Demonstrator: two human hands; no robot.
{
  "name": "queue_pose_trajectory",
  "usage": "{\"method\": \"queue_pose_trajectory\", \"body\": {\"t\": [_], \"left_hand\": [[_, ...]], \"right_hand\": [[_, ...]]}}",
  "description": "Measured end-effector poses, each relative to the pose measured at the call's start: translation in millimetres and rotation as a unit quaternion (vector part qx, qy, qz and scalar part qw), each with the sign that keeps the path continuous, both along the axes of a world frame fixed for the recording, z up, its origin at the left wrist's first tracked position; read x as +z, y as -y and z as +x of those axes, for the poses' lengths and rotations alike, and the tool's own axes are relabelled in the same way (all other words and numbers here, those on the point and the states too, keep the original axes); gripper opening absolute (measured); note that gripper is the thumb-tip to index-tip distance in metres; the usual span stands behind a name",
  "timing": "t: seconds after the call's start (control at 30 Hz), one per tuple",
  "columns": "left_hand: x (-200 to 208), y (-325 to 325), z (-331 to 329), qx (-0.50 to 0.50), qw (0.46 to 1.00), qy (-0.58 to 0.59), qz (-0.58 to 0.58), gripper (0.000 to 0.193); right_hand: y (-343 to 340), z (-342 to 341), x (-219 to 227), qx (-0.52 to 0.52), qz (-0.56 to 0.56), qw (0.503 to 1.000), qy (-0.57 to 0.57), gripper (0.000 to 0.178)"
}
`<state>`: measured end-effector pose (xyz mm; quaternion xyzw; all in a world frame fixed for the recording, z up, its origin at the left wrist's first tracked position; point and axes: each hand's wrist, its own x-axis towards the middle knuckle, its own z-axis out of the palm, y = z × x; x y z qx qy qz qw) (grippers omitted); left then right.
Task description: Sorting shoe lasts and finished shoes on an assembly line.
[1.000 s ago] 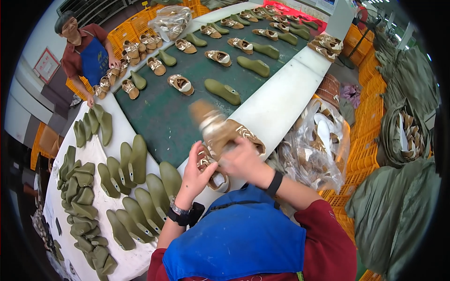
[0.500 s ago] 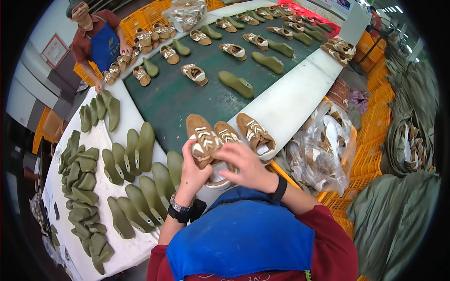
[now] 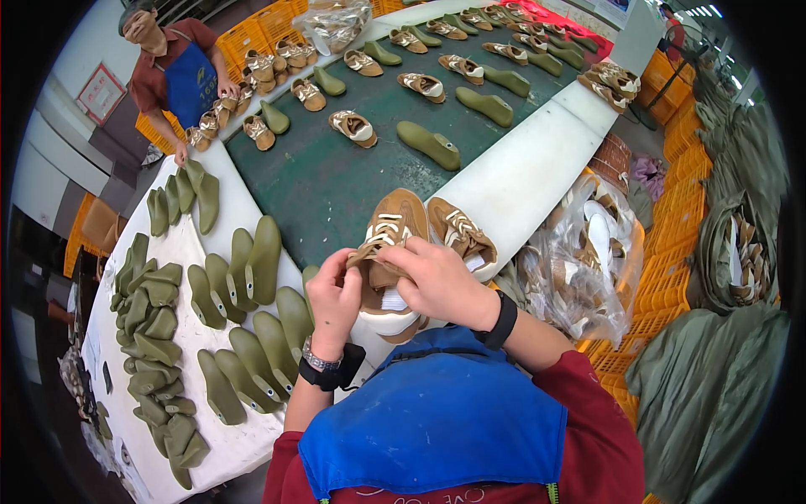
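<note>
Both my hands work at one brown sneaker [image 3: 395, 220] with white laces, its toe pointing away from me and its white heel toward my apron. My left hand [image 3: 332, 294] pinches the left side of the collar near the tongue. Across the opening, my right hand [image 3: 449, 281] has its fingers closed at the tongue and right edge. A striped white lining shows inside. Touching its right side is a second brown sneaker [image 3: 462, 233], on the white table edge [image 3: 495, 202]. Whether another shoe lies beneath the held one, I cannot tell.
Green shoe lasts [image 3: 266, 260] stand and lie on the white table at left. Brown sneakers and lasts are spread over the green surface [image 3: 319, 181]. A co-worker [image 3: 180, 71] stands far left. At right are a plastic bag [image 3: 579, 260] of shoe parts and orange crates [image 3: 663, 260].
The sneaker in my left hand has come down and right, its opening now toward me. My right hand has closed from spread fingers onto its tongue. The shoe formerly visible between the two is hidden.
</note>
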<state>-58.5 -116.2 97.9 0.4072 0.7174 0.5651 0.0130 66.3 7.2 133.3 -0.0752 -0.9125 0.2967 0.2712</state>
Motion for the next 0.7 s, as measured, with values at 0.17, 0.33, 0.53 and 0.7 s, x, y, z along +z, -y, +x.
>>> {"method": "queue_pose_trajectory", "body": {"t": [0.17,0.33,0.53,0.7], "left_hand": [[4.5,3.3,-2.8,-0.016,0.999,0.05,-0.006,0.022],[6.2,-6.0,1.7,-0.013,0.999,-0.035,-0.015,0.03],[3.3,-1.5,-17.3,0.024,0.988,0.136,0.062,0.041],[-21.4,0.5,-24.7,-0.027,0.995,0.089,-0.03,0.034]], "right_hand": [[1.4,-6.7,0.4,0.02,-0.019,0.999,0.047,0.034],[-10.2,-8.4,-9.7,0.02,-0.035,0.999,0.034,0.034],[-7.2,-20.1,-53.6,0.219,-0.185,0.957,0.042,0.006],[-4.0,-0.1,-51.6,0.175,-0.171,0.969,-0.009,0.009]]}}
